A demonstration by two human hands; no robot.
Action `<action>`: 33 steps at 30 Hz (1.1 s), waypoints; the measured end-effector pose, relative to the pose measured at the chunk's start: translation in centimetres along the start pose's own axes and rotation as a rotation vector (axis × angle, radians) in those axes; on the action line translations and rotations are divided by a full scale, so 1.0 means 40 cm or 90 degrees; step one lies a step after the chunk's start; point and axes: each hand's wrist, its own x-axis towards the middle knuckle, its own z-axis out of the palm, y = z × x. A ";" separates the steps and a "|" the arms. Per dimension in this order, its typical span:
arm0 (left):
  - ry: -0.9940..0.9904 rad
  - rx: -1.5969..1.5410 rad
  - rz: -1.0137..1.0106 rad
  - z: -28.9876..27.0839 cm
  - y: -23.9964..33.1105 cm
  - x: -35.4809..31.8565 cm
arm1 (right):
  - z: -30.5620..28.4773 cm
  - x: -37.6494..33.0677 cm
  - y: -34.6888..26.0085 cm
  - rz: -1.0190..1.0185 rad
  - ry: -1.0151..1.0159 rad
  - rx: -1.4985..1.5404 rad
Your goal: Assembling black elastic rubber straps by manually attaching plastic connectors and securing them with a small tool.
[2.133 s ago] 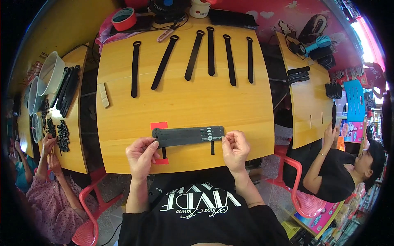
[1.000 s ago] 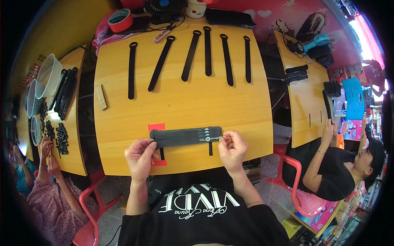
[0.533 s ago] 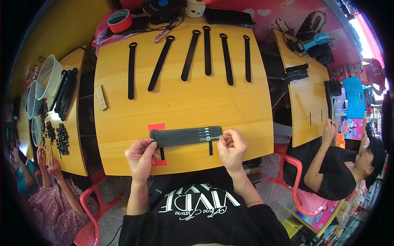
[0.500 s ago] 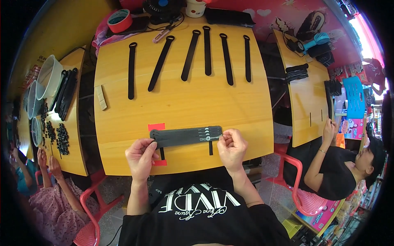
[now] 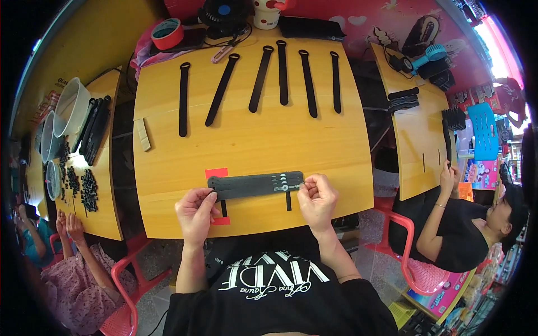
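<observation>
Head view. The left hand (image 5: 195,211) is positioned at the left end of a stack of dark straps (image 5: 252,187); its grip is clamped on that end between thumb and forefinger. The right hand (image 5: 318,201) is positioned at the right end of the same stack; its grip, thumb against forefinger, is clamped on the edge there. The stack extends crosswise between the hands, near the front edge of the wooden counter (image 5: 252,145). Its layers overlap in a stepped fan, with pale printed marks toward the right end. Whether the stack touches the counter or is held just above it cannot be told.

An upper red tape piece (image 5: 217,172) shows behind the left part of the stack; a lower red tape piece (image 5: 222,221) lies in front of it, beside the left hand. A narrow black strip (image 5: 288,201) projects toward the person from under the right part.

Six loose black straps (image 5: 184,106) lie separately across the far half of the counter, slotted ends away from the person. A pale segmented bar (image 5: 142,134) lies near the left edge. A red tape roll (image 5: 167,35) and a black fan (image 5: 224,17) stand at the back.
</observation>
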 end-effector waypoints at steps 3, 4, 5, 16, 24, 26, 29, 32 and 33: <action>0.000 0.000 -0.001 0.001 -0.005 0.001 | -0.003 -0.001 -0.002 0.007 -0.004 0.003; 0.002 0.000 -0.002 0.002 -0.008 0.002 | -0.004 -0.002 -0.002 0.019 -0.012 0.005; -0.001 0.000 -0.002 0.003 -0.010 0.004 | -0.005 -0.002 -0.002 0.018 -0.009 0.004; -0.006 0.000 0.024 0.000 -0.011 0.005 | -0.003 0.006 -0.011 0.026 -0.013 0.013; 0.013 0.010 0.006 -0.005 0.010 0.002 | -0.001 0.007 -0.011 0.000 -0.023 0.013; 0.011 0.013 -0.013 0.002 0.010 0.005 | -0.005 0.005 0.006 -0.006 -0.023 0.004; 0.018 0.021 0.014 0.020 0.001 0.005 | -0.008 0.002 0.004 0.023 -0.020 -0.003; 0.060 0.029 0.077 0.033 -0.017 0.000 | -0.005 -0.001 0.012 0.023 -0.011 0.018; 0.065 0.032 0.079 0.032 -0.024 0.002 | -0.004 -0.001 0.010 0.022 -0.014 0.022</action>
